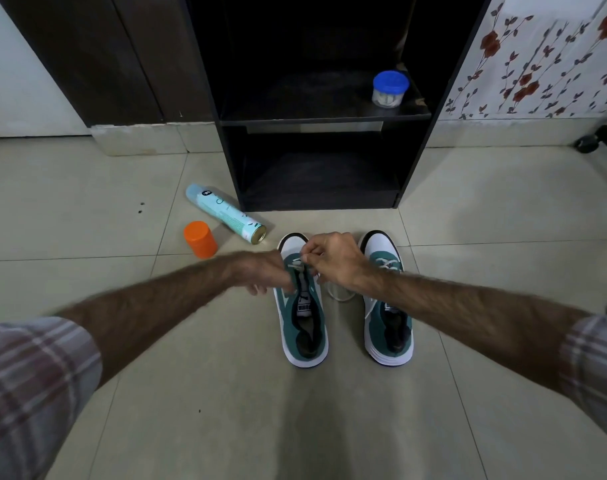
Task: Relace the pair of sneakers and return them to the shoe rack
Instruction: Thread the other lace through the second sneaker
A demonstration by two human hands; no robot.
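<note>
Left sneaker: stands on the tiled floor just in front of the shoe rack, toe toward it; both hands meet over its front eyelets.
Right sneaker: just beside its mate, parallel, apart from it; the right forearm crosses over its lacing.
Right hand: fingers curled, pinching the white lace above the left sneaker's toe end.
Left hand: lies against the left sneaker's outer side by the eyelets, fingers curled under; whether it grips the lace I cannot tell.
Loose lace loop: lies on the floor between the two sneakers.
Sneaker build: teal knit-looking uppers, white toe panels with black edging, white ribbed soles, dark lining.
Writing: a small white tongue tab on the left sneaker bears dark letters, too small to read.
Shoe rack: dark boards, two open shelves; a clear jar with a blue lid stands on the upper one.
Spray can: pale blue cylinder lying on its side left of the rack; print unreadable.
Orange cap: smooth plastic, upright, near the can.
Sleeves: plaid cloth, rolled at both arms.
</note>
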